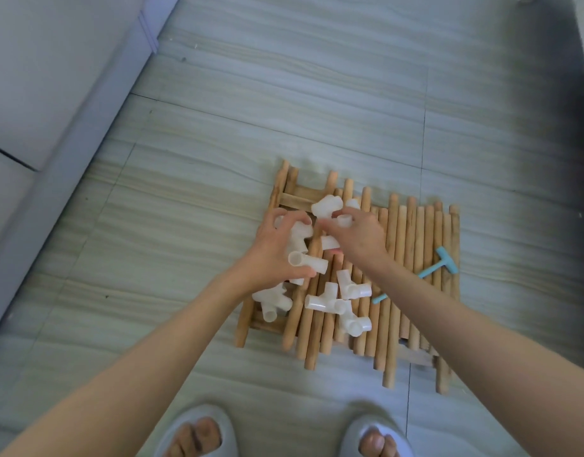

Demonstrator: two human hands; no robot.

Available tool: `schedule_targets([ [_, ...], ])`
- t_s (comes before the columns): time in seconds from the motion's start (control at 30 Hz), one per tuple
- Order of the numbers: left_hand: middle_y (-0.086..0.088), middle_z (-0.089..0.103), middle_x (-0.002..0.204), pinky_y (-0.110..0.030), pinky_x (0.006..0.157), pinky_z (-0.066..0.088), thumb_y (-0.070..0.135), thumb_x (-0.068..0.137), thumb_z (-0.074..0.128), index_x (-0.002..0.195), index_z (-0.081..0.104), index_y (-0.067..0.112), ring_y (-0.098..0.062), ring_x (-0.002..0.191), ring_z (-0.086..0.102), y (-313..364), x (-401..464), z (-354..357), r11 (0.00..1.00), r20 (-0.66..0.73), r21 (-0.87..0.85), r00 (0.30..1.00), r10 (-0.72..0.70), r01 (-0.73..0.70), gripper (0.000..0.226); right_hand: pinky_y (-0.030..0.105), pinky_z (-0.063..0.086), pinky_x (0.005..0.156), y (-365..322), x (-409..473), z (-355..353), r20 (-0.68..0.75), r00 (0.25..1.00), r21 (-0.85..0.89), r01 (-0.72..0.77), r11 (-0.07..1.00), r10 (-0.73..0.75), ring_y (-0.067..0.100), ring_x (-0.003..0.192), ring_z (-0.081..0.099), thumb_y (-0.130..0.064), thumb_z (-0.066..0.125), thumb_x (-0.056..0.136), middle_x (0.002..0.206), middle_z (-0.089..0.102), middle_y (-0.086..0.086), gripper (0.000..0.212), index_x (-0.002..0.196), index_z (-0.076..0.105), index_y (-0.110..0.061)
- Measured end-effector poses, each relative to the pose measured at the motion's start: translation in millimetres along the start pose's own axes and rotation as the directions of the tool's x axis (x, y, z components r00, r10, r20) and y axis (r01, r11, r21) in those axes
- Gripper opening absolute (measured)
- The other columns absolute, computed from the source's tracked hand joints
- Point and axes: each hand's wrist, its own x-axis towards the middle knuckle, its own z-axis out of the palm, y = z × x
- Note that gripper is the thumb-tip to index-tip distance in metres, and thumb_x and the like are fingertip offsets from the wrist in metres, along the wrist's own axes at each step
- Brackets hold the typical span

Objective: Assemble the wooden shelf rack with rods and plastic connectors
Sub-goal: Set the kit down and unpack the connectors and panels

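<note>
Both hands are buried in the heap of white plastic connectors [320,291] lying on the wooden rods [412,258]. Several connectors are clutched by the left hand [277,252], fingers curled round them; one far connector is pinched by the right hand [356,239]. Too many pieces are gathered at once, so some could be dropped and rolled across the tiled floor [284,94]. Loose rods (stacked over slatted shelf panels [300,196]) could be scattered, and the teal mallet [432,268] at the right knocked off.
</note>
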Motion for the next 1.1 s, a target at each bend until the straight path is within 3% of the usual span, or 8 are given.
schedule_targets([
  [0.17, 0.005, 0.024, 0.128, -0.012, 0.083, 0.041, 0.02, 0.062, 0.085, 0.101, 0.035, 0.053, -0.012, 0.113, 0.041, -3, -13, -31, 0.977, -0.117, -0.21, 0.991, -0.07, 0.045, 0.072, 0.026, 0.058, 0.061, -37, -2, 21, 0.163, 0.986, 0.2, -0.066, 0.978, 0.034, 0.015, 0.083, 0.066, -0.028, 0.072, 0.081, 0.101, 0.065, 0.006, 0.027, 0.101, 0.062, -0.012],
  [0.37, 0.002, 0.027, 0.126, -0.008, 0.067, 0.048, 0.008, 0.067, 0.082, 0.103, 0.039, 0.043, 0.004, 0.101, 0.044, -58, -53, -72, 0.916, -0.243, -0.379, 0.942, -0.232, 0.128, 0.066, 0.023, 0.054, 0.055, -75, -4, 97, 0.381, 0.92, 0.264, -0.202, 0.943, 0.09, 0.021, 0.095, 0.064, -0.027, 0.073, 0.08, 0.119, 0.059, 0.011, 0.033, 0.105, 0.058, -0.011],
  [0.63, 0.003, 0.048, 0.12, -0.007, 0.055, 0.045, 0.0, 0.08, 0.068, 0.121, 0.044, 0.012, 0.004, 0.081, 0.06, -141, -82, -109, 0.746, -0.477, -0.633, 0.656, -0.585, 0.205, 0.049, 0.039, 0.052, 0.081, -104, -12, 196, 0.558, 0.812, 0.268, -0.373, 0.889, 0.172, 0.024, 0.102, 0.061, -0.025, 0.065, 0.087, 0.122, 0.061, 0.009, 0.037, 0.12, 0.059, -0.008],
  [0.73, 0.013, 0.05, 0.116, -0.008, 0.062, 0.045, 0.006, 0.086, 0.061, 0.126, 0.046, 0.017, 0.015, 0.082, 0.058, -143, -77, -125, 0.744, -0.488, -0.648, 0.66, -0.571, 0.164, 0.044, 0.036, 0.05, 0.08, -117, -11, 191, 0.674, 0.731, 0.328, -0.425, 0.844, 0.106, 0.017, 0.096, 0.059, -0.036, 0.055, 0.093, 0.117, 0.059, 0.0, 0.039, 0.127, 0.054, -0.017],
  [0.83, 0.014, 0.047, 0.125, -0.009, 0.073, 0.039, 0.012, 0.088, 0.059, 0.125, 0.046, 0.027, 0.008, 0.1, 0.051, -133, -71, -136, 0.796, -0.493, -0.571, 0.691, -0.528, 0.201, 0.041, 0.045, 0.043, 0.095, -117, -9, 175, 0.658, 0.75, 0.307, -0.35, 0.885, 0.069, 0.015, 0.111, 0.044, -0.039, 0.048, 0.095, 0.124, 0.047, -0.009, 0.044, 0.136, 0.046, -0.021],
  [0.93, -0.001, 0.043, 0.133, -0.021, 0.09, 0.041, 0.013, 0.088, 0.06, 0.126, 0.047, 0.021, -0.016, 0.118, 0.046, -125, -80, -133, 0.862, -0.602, -0.345, 0.617, -0.507, 0.372, 0.041, 0.042, 0.043, 0.1, -104, -17, 162, 0.539, 0.841, 0.156, -0.149, 0.976, 0.042, 0.018, 0.117, 0.046, -0.035, 0.047, 0.096, 0.141, 0.042, 0.0, 0.045, 0.137, 0.043, -0.019],
  [1.0, -0.01, 0.034, 0.137, -0.035, 0.102, 0.034, 0.024, 0.084, 0.067, 0.133, 0.042, 0.021, -0.028, 0.126, 0.034, -126, -97, -121, 0.803, -0.596, -0.23, 0.573, -0.563, 0.55, 0.055, 0.036, 0.045, 0.099, -88, -28, 157, 0.501, 0.865, -0.078, 0.084, 0.993, -0.034, 0.022, 0.113, 0.052, -0.033, 0.052, 0.094, 0.138, 0.044, 0.008, 0.046, 0.137, 0.043, -0.017],
  [1.1, -0.014, 0.021, 0.14, -0.036, 0.1, 0.035, 0.039, 0.075, 0.075, 0.141, 0.028, 0.03, -0.032, 0.124, 0.033, -128, -123, -96, 0.643, -0.454, -0.353, 0.476, -0.753, 0.68, 0.082, 0.027, 0.04, 0.092, -61, -55, 159, 0.569, 0.822, -0.322, 0.257, 0.911, -0.03, 0.026, 0.118, 0.048, -0.036, 0.063, 0.087, 0.136, 0.038, 0.01, 0.063, 0.14, 0.034, -0.019],
])
